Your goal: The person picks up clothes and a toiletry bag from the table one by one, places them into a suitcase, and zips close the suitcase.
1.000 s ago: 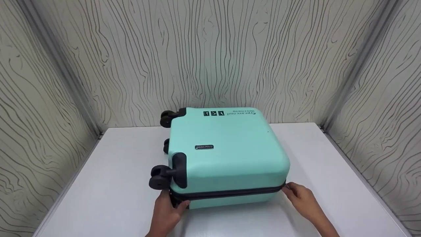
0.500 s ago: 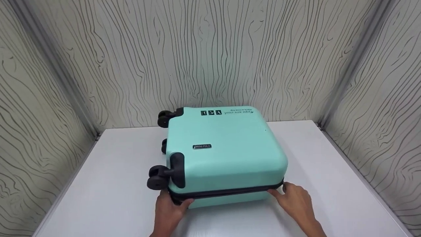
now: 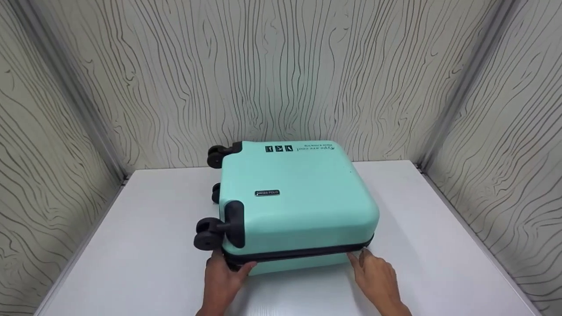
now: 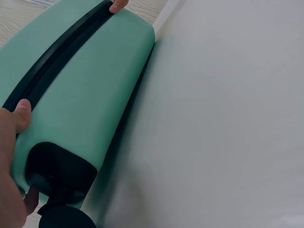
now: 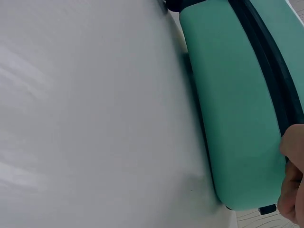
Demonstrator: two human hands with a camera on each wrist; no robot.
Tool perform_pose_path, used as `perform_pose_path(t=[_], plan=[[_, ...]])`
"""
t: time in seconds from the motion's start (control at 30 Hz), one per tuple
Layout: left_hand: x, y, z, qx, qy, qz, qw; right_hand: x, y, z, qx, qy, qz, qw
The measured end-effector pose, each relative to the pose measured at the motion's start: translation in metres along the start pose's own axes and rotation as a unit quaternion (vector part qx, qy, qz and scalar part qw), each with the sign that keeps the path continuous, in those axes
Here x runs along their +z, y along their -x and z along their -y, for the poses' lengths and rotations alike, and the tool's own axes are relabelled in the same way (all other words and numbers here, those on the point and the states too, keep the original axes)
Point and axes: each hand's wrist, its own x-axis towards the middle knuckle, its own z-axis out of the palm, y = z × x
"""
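Observation:
A mint-green hard-shell suitcase (image 3: 303,184) lies flat on the white table (image 3: 145,245), its wheels (image 3: 208,239) pointing left. Around its side runs a black zip (image 3: 298,253). My left hand (image 3: 221,281) grips the near left corner below a wheel; in the left wrist view its thumb (image 4: 22,115) presses on the zip band. Near the right corner, my right hand (image 3: 375,276) pinches a small zip pull (image 3: 363,250), mostly hidden by the fingers. The right wrist view shows that hand (image 5: 294,175) curled at the zip.
Wood-grain panels (image 3: 272,79) enclose the table at the back and both sides. The suitcase's far edge is close to the back panel. White tabletop shows to the left, right and front of the suitcase.
My right hand has moved left along the zip, away from the near right corner. The left hand keeps its grip on the other corner. The whole view has shifted slightly.

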Motion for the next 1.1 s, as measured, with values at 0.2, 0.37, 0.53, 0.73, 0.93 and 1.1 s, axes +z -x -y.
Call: perform_pose_path(t=[0.2, 0.37, 0.53, 0.73, 0.93, 1.1], plan=[[-0.001, -0.003, 0.001, 0.000, 0.015, 0.015, 0.9998, -0.013, 0.002, -0.004, -0.008, -0.038, 0.041, 0.998], [0.001, -0.003, 0.001, -0.006, 0.016, 0.005, 0.9998, -0.016, 0.002, 0.000, -0.033, -0.002, 0.040, 0.999], [0.002, -0.003, 0.001, -0.012, 0.013, 0.003, 0.9998, -0.013, 0.007, 0.005, -0.035, 0.031, 0.025, 0.999], [0.003, 0.000, 0.002, -0.022, 0.002, -0.007, 0.9997, -0.008, 0.010, 0.010, -0.039, 0.050, 0.002, 0.998], [0.002, 0.001, 0.003, -0.027, -0.006, -0.003, 0.9996, -0.006, 0.015, 0.012, -0.047, 0.055, -0.028, 0.997], [-0.001, 0.001, 0.003, -0.027, -0.008, 0.004, 0.9996, -0.003, 0.020, 0.012, -0.048, 0.030, -0.029, 0.998]])
